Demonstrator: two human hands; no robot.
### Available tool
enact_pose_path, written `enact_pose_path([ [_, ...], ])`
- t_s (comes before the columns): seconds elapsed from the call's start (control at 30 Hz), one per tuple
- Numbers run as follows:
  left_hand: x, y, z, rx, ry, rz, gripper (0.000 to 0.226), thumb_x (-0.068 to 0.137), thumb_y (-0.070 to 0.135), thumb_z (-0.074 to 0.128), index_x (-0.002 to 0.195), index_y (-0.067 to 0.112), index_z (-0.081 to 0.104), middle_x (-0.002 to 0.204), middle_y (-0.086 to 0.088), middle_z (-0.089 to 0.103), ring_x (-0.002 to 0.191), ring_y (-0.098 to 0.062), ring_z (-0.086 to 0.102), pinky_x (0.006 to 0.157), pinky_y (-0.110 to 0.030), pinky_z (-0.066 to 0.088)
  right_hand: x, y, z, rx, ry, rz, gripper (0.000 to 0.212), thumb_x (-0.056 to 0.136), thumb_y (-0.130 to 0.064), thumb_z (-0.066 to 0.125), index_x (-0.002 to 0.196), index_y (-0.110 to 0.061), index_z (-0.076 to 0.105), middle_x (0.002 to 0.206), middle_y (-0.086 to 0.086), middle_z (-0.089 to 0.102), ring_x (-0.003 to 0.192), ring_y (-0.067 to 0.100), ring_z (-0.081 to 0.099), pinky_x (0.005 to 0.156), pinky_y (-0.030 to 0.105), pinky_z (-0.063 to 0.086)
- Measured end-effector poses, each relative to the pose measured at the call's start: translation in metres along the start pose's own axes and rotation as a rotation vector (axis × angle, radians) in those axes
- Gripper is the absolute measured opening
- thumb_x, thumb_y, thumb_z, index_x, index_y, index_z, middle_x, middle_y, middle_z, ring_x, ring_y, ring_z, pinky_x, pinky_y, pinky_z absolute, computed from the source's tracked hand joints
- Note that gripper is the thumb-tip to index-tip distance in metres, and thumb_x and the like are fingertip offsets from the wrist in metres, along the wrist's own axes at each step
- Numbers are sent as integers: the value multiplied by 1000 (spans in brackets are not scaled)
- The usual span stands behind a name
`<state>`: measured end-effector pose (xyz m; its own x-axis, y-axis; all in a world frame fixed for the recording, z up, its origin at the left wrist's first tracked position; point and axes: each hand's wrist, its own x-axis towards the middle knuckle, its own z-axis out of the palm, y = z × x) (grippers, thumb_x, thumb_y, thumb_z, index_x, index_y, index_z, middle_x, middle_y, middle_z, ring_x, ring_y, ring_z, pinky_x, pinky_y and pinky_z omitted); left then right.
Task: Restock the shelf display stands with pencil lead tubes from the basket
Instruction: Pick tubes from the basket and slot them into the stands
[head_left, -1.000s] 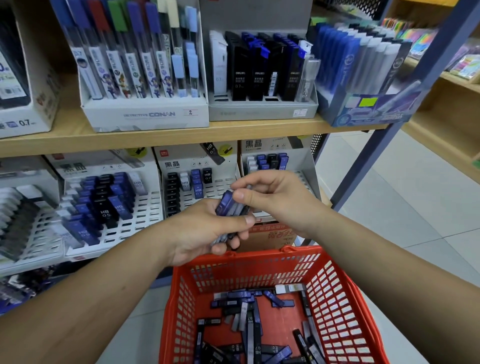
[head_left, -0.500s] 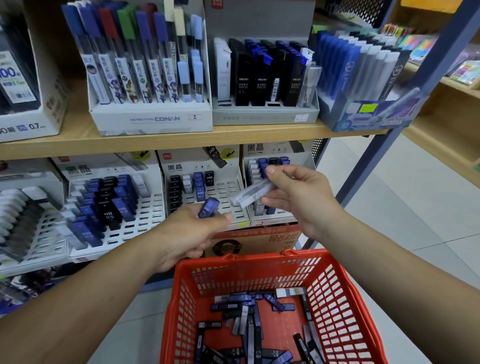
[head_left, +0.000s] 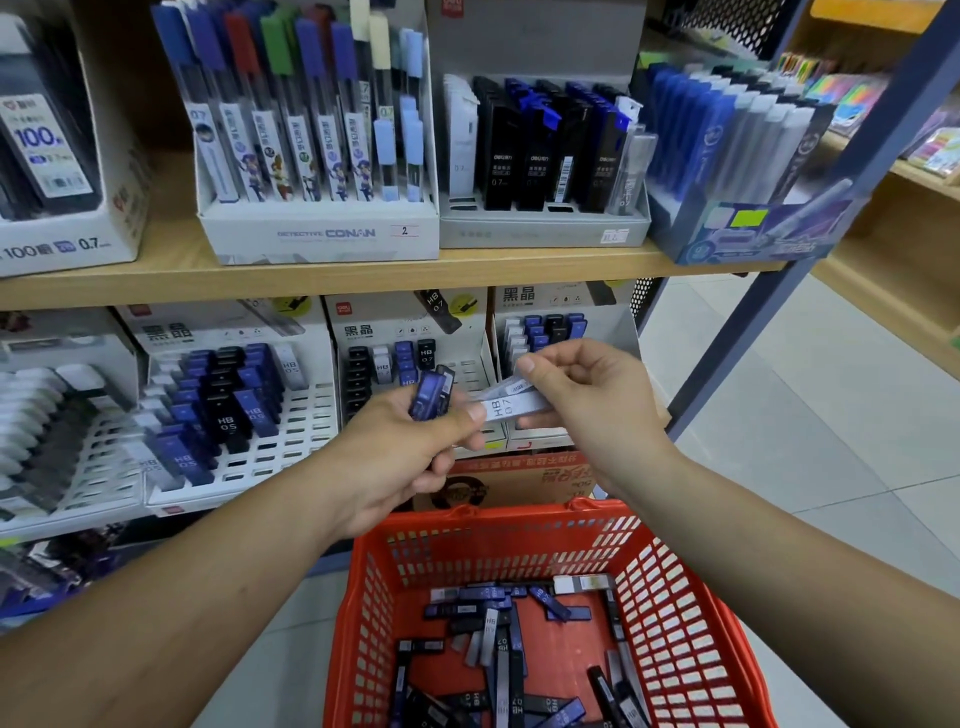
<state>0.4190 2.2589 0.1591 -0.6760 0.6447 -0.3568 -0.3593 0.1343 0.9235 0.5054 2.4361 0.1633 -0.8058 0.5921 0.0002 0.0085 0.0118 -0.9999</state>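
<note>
**Fingers (head_left: 543, 362) split the bundle: white tubes (head_left: 511, 405) now with right hand (head_left: 587, 410)**

Basket (head_left: 498, 519) below both hands, many tubes left inside. Stand (head_left: 550, 304) just behind right fingers, part filled. Left hand (head_left: 395, 452) grips blue tubes (head_left: 430, 397), near upright. Right pinches white tubes, separated a second ago. Long axis near level, free end toward left thumb, touching it. Slotting likely next.
</note>
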Motion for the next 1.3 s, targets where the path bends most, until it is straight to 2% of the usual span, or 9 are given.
enact_pose_path([
  [0.17, 5, 2, -10, 53, 55, 57, 24, 95, 8, 73, 119, 11, 69, 75, -8, 59, 50, -9, 44, 42, -19, 35, 2, 1, -11, -58, -207, 150, 20, 88, -13, 79, 102, -3, 70, 88, 17, 75, 75, 29, 75, 63, 37, 65],
  [0.33, 0, 6, -7, 175, -10, 87, 14, 98, 7, 67, 109, 15, 71, 56, 1, 54, 44, -8, 41, 40, -17, 34, -4, -5, -21, -230, -531, 264, 19, 102, -6, 61, 115, -9, 74, 100, 17, 75, 77, 21, 70, 66, 31, 61],
  [0.5, 5, 8, -8, 232, 34, 71, 11, 100, 11, 66, 110, 13, 70, 62, 1, 57, 47, -9, 42, 41, -20, 31, -9, -1, -35, -121, -446, 422, 14, 107, -1, 49, 118, -2, 56, 108, 29, 72, 79, 32, 74, 77, 43, 65],
  [0.73, 13, 7, 9, 265, 29, 116, 29, 99, 35, 69, 85, 10, 63, 60, -3, 49, 46, -9, 41, 45, -19, 39, -16, 5, -59, -49, -421, 428, 16, 104, 2, 42, 113, -6, 52, 92, 23, 70, 63, 26, 55, 57, 36, 46],
  [0.8, 17, 8, 16, 292, 49, 122, 36, 98, 41, 68, 88, 6, 67, 61, -5, 51, 45, -9, 43, 44, -19, 39, -16, 7, -65, -25, -384, 426, 8, 107, -8, 44, 109, -8, 52, 79, 18, 62, 58, 24, 47, 56, 36, 39],
  [0.9, 24, 8, 33, 250, 116, 131, 42, 96, 45, 69, 85, 4, 67, 64, -6, 57, 46, -12, 44, 41, -23, 36, -14, 6, -72, 48, -323, 450, 26, 105, -45, 56, 110, -20, 53, 70, 6, 49, 52, 17, 33, 51, 31, 28],
  [0.97, 28, 7, 45, 234, 165, 129, 39, 95, 44, 71, 81, 8, 64, 63, -5, 59, 47, -14, 44, 44, -24, 35, -12, 5, -79, 89, -287, 451, 24, 104, -48, 55, 107, -24, 51, 70, 3, 45, 50, 13, 25, 48, 27, 22],
  [1.17, 36, 6, 62, 232, 207, 142, 36, 96, 35, 73, 76, 6, 65, 58, -5, 57, 44, -14, 43, 41, -25, 32, -6, 18, -95, 236, -203, 493, 37, 112, -37, 38, 120, -12, 63, 81, 6, 62, 63, 17, 52, 62, 34, 48],
  [1.3, 37, 6, 68, 264, 198, 149, 33, 96, 31, 73, 78, 4, 67, 57, -5, 60, 43, -12, 46, 43, -26, 38, -2, 24, -102, 236, -176, 451, 36, 113, -32, 38, 129, -10, 61, 85, 8, 64, 72, 18, 60, 68, 35, 53],
])
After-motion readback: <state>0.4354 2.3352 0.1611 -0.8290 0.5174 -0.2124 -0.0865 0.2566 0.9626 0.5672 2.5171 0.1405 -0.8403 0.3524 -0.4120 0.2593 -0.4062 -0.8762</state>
